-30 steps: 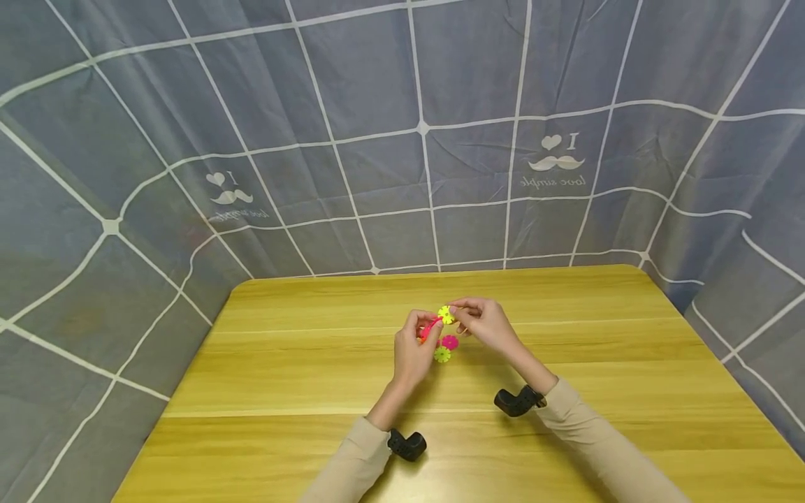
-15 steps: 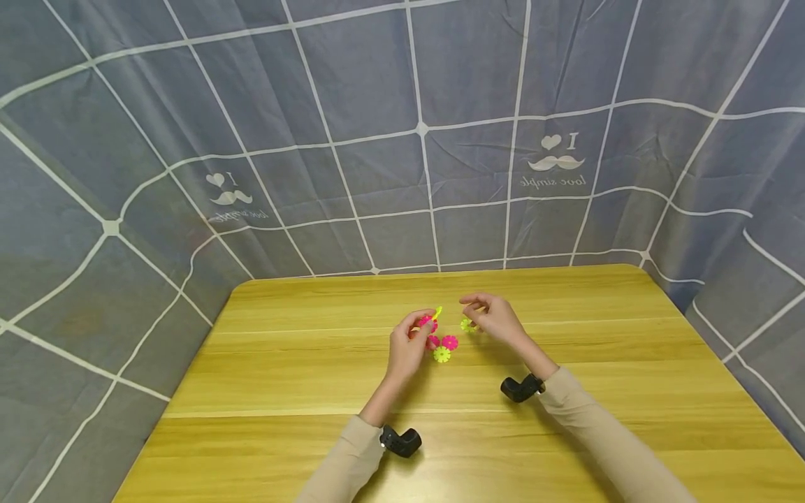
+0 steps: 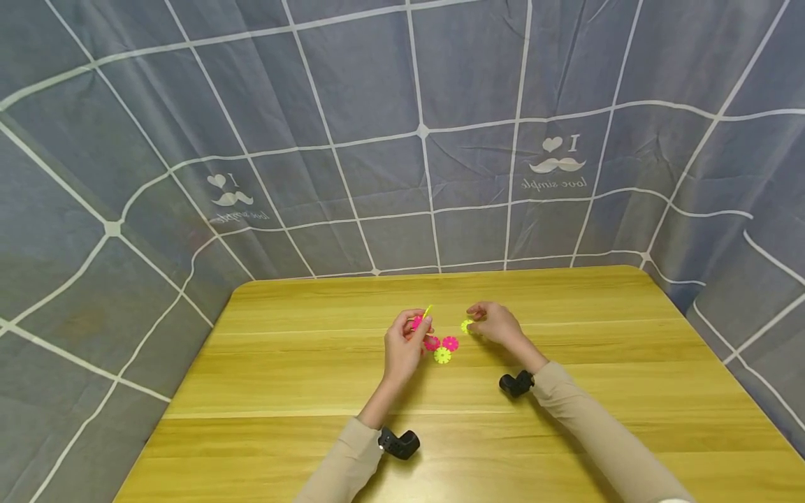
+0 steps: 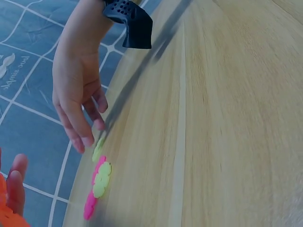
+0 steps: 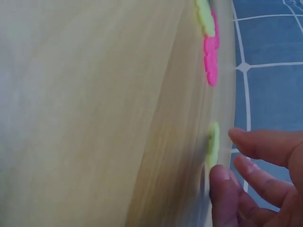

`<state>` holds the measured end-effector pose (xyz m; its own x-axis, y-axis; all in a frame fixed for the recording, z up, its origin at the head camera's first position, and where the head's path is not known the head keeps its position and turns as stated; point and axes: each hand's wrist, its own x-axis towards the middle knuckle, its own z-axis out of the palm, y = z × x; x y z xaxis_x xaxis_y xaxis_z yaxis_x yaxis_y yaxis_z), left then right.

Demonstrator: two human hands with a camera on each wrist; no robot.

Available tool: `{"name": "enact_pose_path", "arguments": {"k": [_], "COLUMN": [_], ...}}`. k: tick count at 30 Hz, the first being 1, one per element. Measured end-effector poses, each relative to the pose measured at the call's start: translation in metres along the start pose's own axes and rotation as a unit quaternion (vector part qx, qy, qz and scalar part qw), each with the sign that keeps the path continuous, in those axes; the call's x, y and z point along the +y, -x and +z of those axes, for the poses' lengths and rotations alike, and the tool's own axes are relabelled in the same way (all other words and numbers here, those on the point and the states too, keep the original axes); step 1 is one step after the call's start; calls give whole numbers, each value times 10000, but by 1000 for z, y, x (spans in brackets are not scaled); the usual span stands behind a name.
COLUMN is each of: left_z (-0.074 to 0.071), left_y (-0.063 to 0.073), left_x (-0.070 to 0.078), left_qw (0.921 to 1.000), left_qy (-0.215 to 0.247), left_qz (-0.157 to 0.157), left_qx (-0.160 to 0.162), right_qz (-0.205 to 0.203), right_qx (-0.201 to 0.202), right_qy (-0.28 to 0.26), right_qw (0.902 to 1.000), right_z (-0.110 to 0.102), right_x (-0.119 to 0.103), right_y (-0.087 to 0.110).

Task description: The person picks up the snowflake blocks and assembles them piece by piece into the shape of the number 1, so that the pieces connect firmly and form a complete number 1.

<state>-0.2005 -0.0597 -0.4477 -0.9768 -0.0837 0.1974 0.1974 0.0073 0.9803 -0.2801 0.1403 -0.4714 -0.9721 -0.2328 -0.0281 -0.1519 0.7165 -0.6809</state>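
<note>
"Left hand (image 3: 402,346) first: what's in it?"

"Thumb and fingers are clamped on a gripped pink disc (image 3: 417,322), with a tilted yellow disc (image 3: 428,311) seemingly joined to it. Down by its wrist you'd spot an orange piece (image 4: 8,213) too."

"And on the near side of the table (image 3: 302,377)'s little group?"

"A front yellow disc (image 3: 443,356), then two pink discs (image 3: 450,344) just behind, toward the table's far edge, about midway between its left and right edges."

"Which step is this, would you say?"

"Picking up a piece, I'd judge. Right hand (image 3: 498,325) is poised over a lone yellow disc (image 3: 466,326), thumb and fingers apart; whether they touch it, I can't tell. It lies flat, so the move wants a fingertip under its rim."

"Anything in the way?"

"Mostly those three loose discs between the hands, easily nudged if the left one dips. Past the far edge hangs a grey gridded curtain (image 3: 371,175)."
</note>
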Motion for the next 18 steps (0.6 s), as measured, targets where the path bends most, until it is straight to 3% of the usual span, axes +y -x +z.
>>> {"name": "enact_pose_path", "arguments": {"k": [5,7,11,18], "left_z": [-1,-2,-5,-8], "left_y": [-8,-8,-8,2], "left_x": [-20,-19,-13,15], "left_qw": [10000,10000,9999,9995], "left_qy": [-36,-37,-16,-265], "left_qz": [43,-8,-109,-29], "left_qx": [73,38,-94,-154], "right_qz": [85,146,164,194], "right_qx": [-125,-136,-169,-117], "right_qy": [311,399,571,617], "right_qw": [9994,9990,9981,9978], "right_z": [2,3,4,3], "right_x": [0,0,-1,0], "right_y": [-3,-4,-5,-5]}}
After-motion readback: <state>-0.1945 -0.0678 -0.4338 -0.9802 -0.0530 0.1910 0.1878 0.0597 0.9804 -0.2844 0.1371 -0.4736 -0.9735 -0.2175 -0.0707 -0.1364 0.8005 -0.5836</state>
